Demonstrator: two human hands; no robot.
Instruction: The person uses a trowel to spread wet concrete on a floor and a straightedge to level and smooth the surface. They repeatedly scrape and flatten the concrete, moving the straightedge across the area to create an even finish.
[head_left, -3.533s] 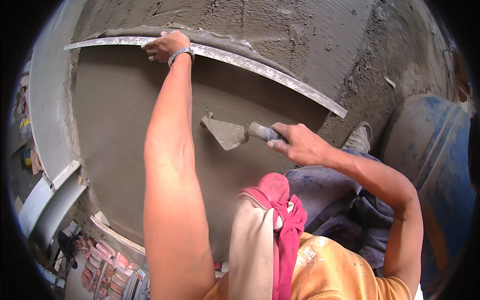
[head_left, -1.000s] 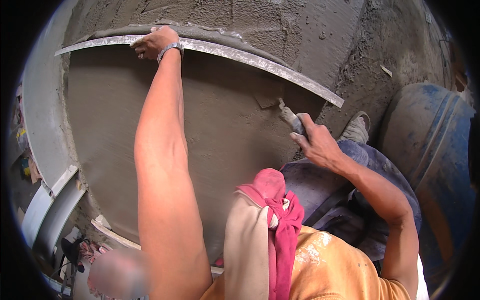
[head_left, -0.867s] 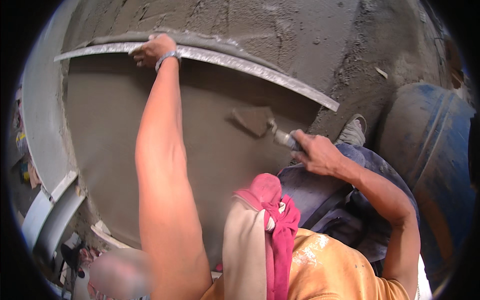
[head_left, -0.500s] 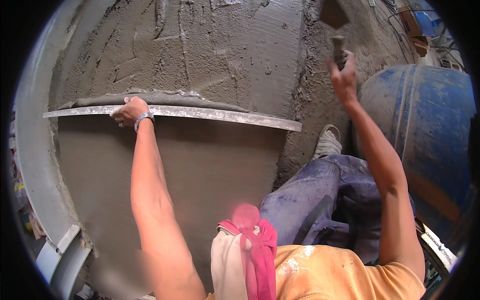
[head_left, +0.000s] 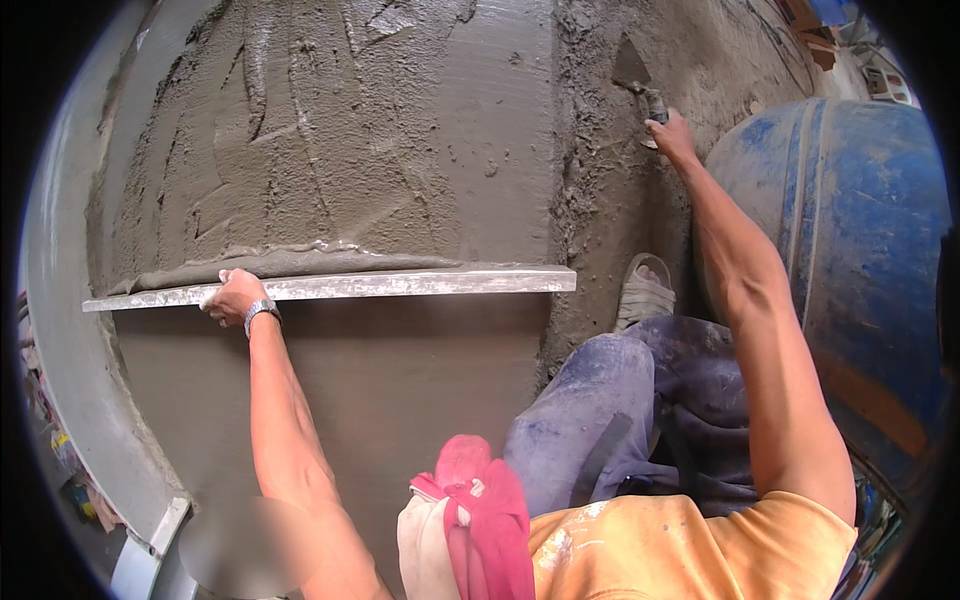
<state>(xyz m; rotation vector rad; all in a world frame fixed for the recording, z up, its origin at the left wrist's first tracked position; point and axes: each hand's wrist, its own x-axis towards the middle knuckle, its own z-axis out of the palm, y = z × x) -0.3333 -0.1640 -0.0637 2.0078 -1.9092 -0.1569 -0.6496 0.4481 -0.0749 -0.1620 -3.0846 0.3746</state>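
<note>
My left hand [head_left: 237, 298] grips a long pale straightedge [head_left: 420, 286] left of its middle, fingers wrapped over it. The bar lies across a surface of wet grey mortar [head_left: 340, 130]. A rolled ridge of mortar [head_left: 300, 262] is piled along its far edge. On the near side the mortar [head_left: 400, 370] looks smooth, while beyond the bar it is rough and streaked. At upper right, my right hand [head_left: 672, 135] is closed round the handle of a pointed trowel [head_left: 630, 66], its blade directed away from me.
A large blue, mortar-stained drum [head_left: 870, 230] stands close to my right arm. My sandalled foot [head_left: 645, 295] rests beside a rough mortar strip [head_left: 585, 190]. A grey raised border [head_left: 60, 250] runs along the left. A red and cream cloth [head_left: 465, 520] hangs at the lower middle.
The view has shifted, and the straightedge appears lower and more level. The trowel, smeared by motion before, now shows clearly with its blade swung leftward. Both hands keep their holds.
</note>
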